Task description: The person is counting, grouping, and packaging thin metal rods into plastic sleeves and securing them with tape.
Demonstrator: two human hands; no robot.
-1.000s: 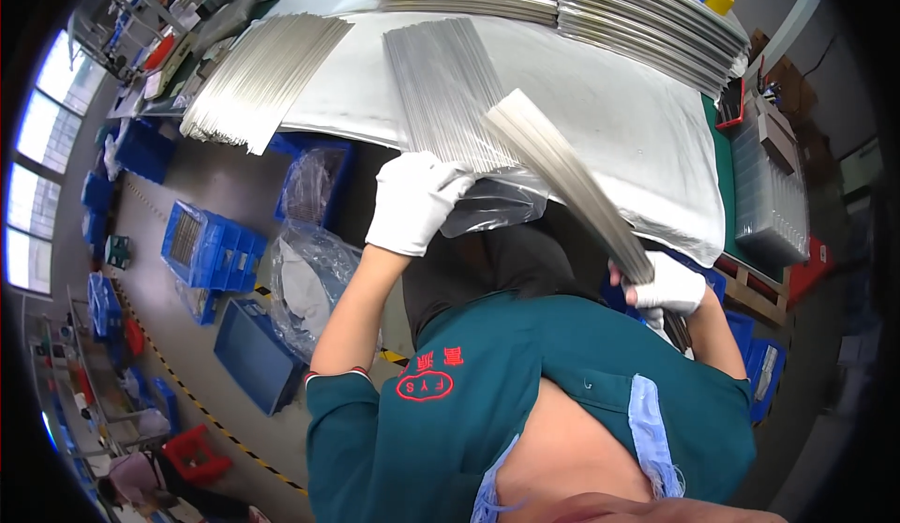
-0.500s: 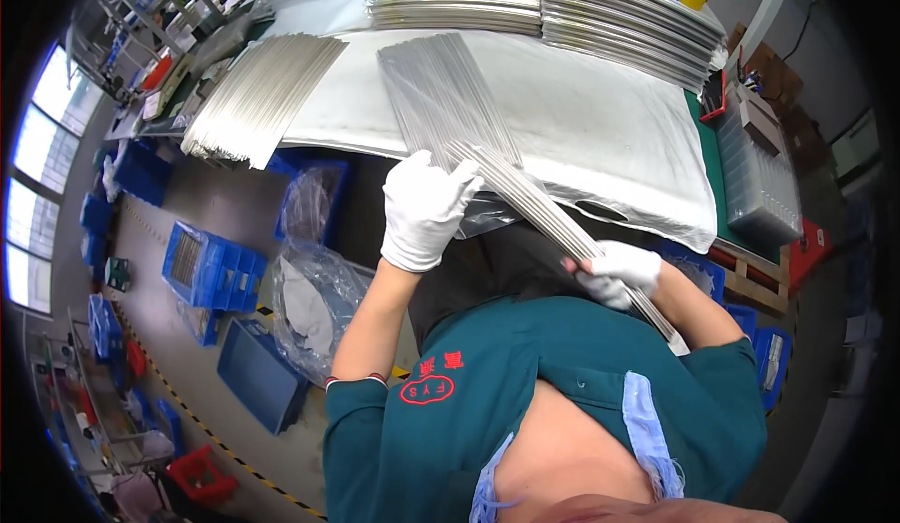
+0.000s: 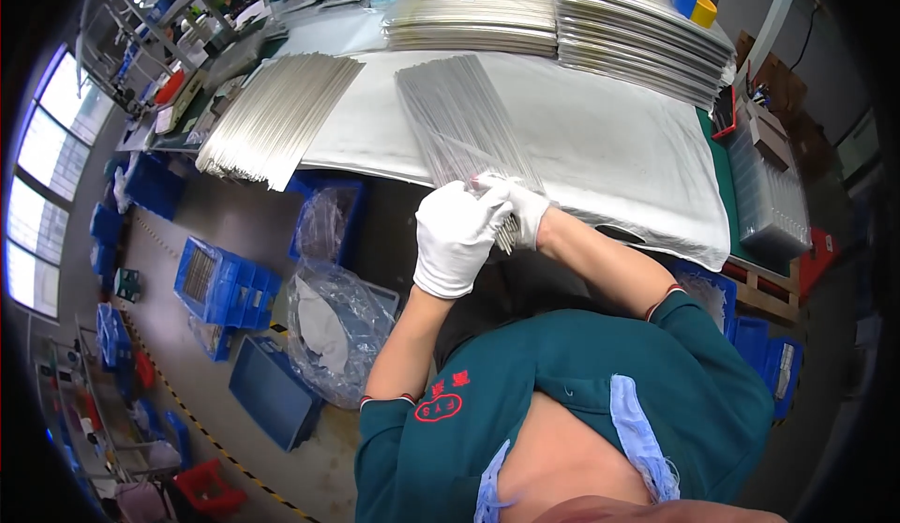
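Note:
My left hand [image 3: 455,240], in a white glove, is closed at the near end of a clear plastic bag [image 3: 450,115] that lies on the white-covered table. Right beside it, my gloved right hand [image 3: 521,208] wraps round a bundle of thin metal rods [image 3: 507,236]. Only short ends of that bundle show below my fingers; my hands hide where the rods meet the bag mouth. Grey rods show through the bag, pointing away from me. To the left, a loose spread of silvery rods [image 3: 281,115] lies on the table.
Stacks of bagged rods [image 3: 642,45] line the table's back, with a yellow-and-blue tape roll [image 3: 694,0] on top. Clear plastic cases [image 3: 771,186] stand at the right. Blue crates [image 3: 225,284] and a crumpled plastic bag [image 3: 333,326] sit on the floor at left.
My right hand has moved up and left to meet my left hand. The rod bundle, which stretched back toward my right elbow, has slid forward, leaving only its near ends showing.

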